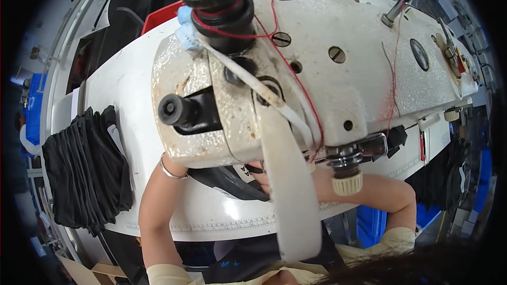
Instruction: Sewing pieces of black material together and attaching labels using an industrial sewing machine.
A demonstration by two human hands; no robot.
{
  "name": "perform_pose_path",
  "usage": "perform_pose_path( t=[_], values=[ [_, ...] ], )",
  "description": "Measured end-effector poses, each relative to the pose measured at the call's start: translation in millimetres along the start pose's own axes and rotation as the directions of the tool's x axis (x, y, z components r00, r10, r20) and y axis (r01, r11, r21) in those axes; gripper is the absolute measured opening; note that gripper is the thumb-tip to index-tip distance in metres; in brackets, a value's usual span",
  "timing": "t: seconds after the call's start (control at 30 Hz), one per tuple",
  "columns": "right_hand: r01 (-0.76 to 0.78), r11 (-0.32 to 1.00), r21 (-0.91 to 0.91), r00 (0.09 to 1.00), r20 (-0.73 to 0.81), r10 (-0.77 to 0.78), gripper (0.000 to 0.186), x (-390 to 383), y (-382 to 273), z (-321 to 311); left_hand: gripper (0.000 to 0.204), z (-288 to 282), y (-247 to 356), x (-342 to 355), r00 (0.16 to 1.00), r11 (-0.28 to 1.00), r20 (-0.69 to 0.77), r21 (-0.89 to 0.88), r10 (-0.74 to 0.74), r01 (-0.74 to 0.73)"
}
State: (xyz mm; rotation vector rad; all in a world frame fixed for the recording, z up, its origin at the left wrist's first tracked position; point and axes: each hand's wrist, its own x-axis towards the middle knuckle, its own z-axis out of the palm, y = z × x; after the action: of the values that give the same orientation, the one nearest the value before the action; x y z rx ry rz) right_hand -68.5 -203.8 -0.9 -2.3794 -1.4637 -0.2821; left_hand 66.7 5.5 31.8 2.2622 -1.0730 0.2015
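Observation:
A white sewing machine [232,111] fills the middle of the head view and covers much of what lies under it. My left hand [177,164] reaches in beneath its left end; only the wrist with a silver bangle shows, and the fingers are hidden. Under the machine lies a black fabric piece [224,180] with a white printed patch. My right hand [260,178] comes in from the right, its fingers closed at the edge of that fabric, partly covered by the machine and a hanging pale strap [292,195].
A stack of black fabric pieces [87,171] lies at the left of the white table [142,74]. More black pieces [435,179] hang at the right. Red thread [299,76] runs over the machine. A ruler strip [227,227] follows the table's near edge, with blue bins [372,227] below.

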Motion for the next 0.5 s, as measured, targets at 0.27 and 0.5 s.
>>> perform_pose_path(
  t=[0.27,0.5],
  values=[
    [-0.04,0.999,0.026,0.998,-0.05,0.042,0.034,7,1,-14,0.013,-5,17,19,0.979,0.974,-0.007,-0.105,-0.203,0.201],
    [-0.14,0.99,-0.002,0.989,-0.04,0.139,0.04,-1,-15,-8,0.011,-15,16,37,0.961,0.916,-0.008,-0.303,-0.277,0.262]
  ],
)
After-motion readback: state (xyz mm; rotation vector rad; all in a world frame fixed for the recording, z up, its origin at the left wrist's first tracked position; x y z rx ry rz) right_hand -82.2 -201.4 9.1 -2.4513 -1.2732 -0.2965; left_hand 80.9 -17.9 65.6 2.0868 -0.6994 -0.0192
